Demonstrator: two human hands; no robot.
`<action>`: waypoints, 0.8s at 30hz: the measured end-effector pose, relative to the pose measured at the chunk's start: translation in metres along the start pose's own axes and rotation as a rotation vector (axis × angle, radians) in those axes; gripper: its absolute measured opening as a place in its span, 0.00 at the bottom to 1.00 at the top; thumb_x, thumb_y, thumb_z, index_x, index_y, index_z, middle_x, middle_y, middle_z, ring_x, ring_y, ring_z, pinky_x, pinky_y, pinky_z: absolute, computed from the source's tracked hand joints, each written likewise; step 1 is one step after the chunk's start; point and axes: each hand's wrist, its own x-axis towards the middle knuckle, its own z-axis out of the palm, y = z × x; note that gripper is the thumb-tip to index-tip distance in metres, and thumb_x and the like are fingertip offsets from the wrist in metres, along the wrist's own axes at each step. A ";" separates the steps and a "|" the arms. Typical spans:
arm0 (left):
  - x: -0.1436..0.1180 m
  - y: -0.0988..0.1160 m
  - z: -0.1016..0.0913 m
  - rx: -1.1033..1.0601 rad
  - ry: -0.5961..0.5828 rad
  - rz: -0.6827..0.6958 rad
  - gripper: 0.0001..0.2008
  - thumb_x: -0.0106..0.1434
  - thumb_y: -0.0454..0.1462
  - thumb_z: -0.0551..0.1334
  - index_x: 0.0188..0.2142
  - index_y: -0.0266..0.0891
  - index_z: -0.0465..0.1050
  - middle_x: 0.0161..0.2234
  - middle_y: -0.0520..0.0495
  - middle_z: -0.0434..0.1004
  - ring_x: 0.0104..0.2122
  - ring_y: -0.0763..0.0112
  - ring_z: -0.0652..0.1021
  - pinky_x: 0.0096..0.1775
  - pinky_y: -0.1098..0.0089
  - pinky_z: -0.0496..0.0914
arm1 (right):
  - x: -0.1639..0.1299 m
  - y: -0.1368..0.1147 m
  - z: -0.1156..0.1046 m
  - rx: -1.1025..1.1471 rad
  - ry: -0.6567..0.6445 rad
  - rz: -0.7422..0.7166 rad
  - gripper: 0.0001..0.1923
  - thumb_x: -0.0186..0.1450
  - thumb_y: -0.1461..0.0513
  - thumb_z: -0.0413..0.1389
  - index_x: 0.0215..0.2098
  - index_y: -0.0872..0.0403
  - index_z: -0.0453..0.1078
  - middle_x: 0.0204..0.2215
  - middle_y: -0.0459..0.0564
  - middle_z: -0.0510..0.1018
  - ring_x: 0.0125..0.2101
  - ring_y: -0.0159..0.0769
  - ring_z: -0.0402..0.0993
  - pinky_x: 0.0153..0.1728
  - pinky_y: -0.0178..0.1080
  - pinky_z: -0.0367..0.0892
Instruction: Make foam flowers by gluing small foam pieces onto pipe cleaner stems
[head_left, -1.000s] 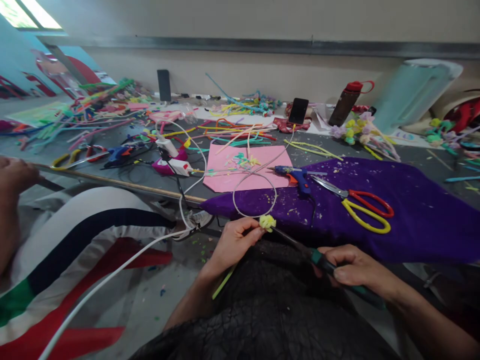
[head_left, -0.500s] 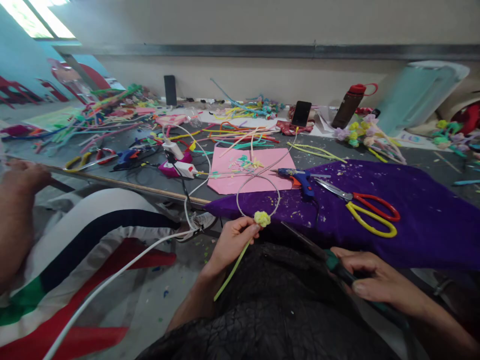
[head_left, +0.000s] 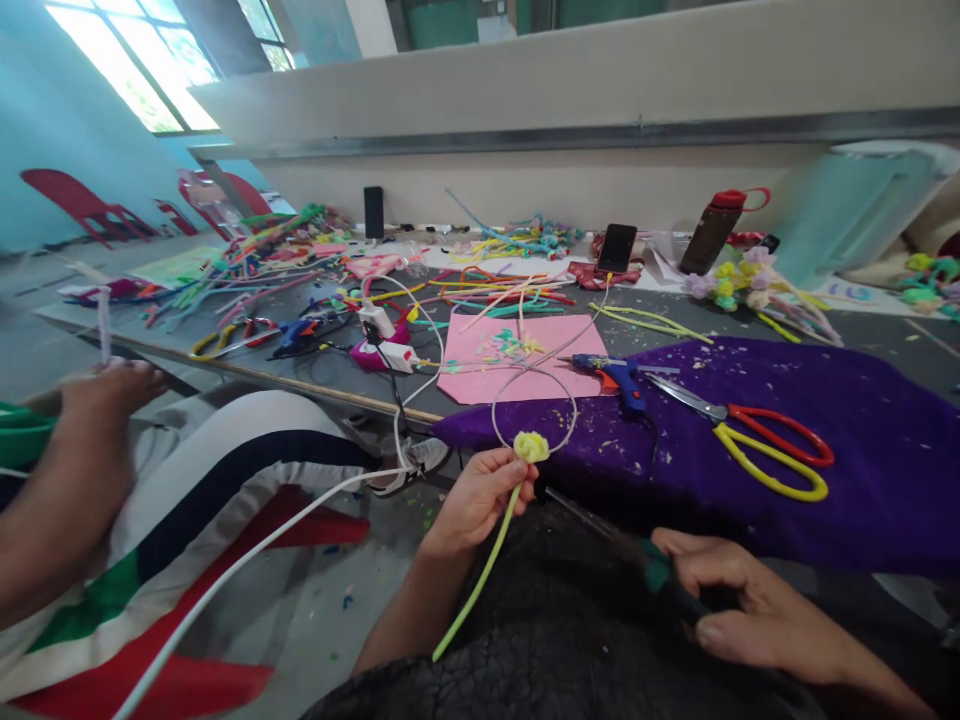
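The yellow-green pipe-cleaner flower (head_left: 531,446) is best pinched firmly below its head by the left hand (head_left: 480,495); the right hand (head_left: 731,610) is closed around dark scissors (head_left: 660,580).

The cloth (head_left: 787,440) covers the surface's (head_left: 315,365) near right part. On the cloth lie the scissors (head_left: 757,445), with the glue gun (head_left: 611,368) at its left edge. Left of the cloth lies the paper (head_left: 487,365); behind the cloth stand a phone (head_left: 616,247) and a bottle (head_left: 712,228). Before the cloth's left corner, a hand (head_left: 476,495) holds a stem (head_left: 480,575).
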 end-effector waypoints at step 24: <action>-0.002 -0.009 0.003 0.289 0.013 0.080 0.13 0.53 0.43 0.63 0.26 0.33 0.71 0.20 0.50 0.71 0.17 0.81 0.67 0.20 0.78 0.58 | 0.004 0.002 0.002 -0.038 0.030 -0.038 0.18 0.58 0.51 0.52 0.21 0.55 0.56 0.29 0.48 0.62 0.31 0.35 0.59 0.32 0.37 0.55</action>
